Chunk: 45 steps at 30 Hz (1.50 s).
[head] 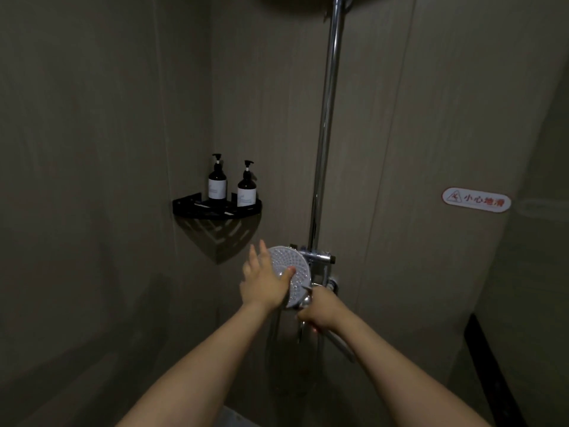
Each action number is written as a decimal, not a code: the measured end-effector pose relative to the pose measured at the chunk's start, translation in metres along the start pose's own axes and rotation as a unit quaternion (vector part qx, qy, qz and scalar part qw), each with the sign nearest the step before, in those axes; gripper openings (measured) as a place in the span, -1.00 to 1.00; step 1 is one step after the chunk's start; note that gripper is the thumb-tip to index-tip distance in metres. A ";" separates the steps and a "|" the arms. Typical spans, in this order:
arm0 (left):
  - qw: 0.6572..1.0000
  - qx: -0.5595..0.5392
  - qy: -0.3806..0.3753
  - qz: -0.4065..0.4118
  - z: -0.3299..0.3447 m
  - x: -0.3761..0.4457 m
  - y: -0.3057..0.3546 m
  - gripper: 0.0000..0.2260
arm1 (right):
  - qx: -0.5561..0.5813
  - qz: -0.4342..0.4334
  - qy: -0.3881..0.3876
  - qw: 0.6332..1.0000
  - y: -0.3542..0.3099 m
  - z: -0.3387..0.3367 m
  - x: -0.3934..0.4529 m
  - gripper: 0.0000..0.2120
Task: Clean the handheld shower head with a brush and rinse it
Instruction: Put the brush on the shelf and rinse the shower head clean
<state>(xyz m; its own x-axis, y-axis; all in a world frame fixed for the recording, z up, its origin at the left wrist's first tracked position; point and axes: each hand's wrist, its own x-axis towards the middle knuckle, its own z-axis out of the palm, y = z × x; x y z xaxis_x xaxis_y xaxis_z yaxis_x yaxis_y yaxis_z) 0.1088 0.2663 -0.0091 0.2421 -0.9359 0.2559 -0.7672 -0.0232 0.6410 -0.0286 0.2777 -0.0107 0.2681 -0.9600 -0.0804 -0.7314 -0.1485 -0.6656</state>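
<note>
Handheld shower head [291, 277], its nozzle face turned toward the camera, sits between the two hands. Right hand [320, 311] is curled round the handle just below the face. Left hand [264, 280] lies on the disc's left edge, fingers straight behind the rim and thumb pressed on the nozzles. No brush shows. Rubbing seems the step in hand; keeping the handle steady should help. Just behind stands the chrome mixer valve [320, 260]; farther left, two pump bottles [231, 184] on a black corner shelf [191, 208].
</note>
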 end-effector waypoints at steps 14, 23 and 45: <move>0.876 -0.452 -0.085 -0.143 0.006 0.002 0.009 -0.69 | 0.224 0.055 0.031 0.973 0.012 0.004 0.008 -0.91; 0.888 -0.406 -0.013 -0.216 0.003 0.017 0.009 -0.56 | 0.216 0.052 0.024 0.975 0.009 -0.001 0.006 -0.81; 0.940 -0.309 -0.027 -0.142 -0.005 0.022 -0.004 -0.74 | 0.192 0.041 -0.026 0.980 0.015 0.001 0.011 -0.89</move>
<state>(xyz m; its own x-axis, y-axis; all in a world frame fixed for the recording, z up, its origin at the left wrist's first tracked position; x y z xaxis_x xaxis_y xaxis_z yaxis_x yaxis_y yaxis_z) 0.1203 0.2481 -0.0022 0.3420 -0.9396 -0.0149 -0.1802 -0.0811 0.9803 -0.0360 0.2656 -0.0219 0.2577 -0.9499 -0.1770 -0.4640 0.0390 -0.8850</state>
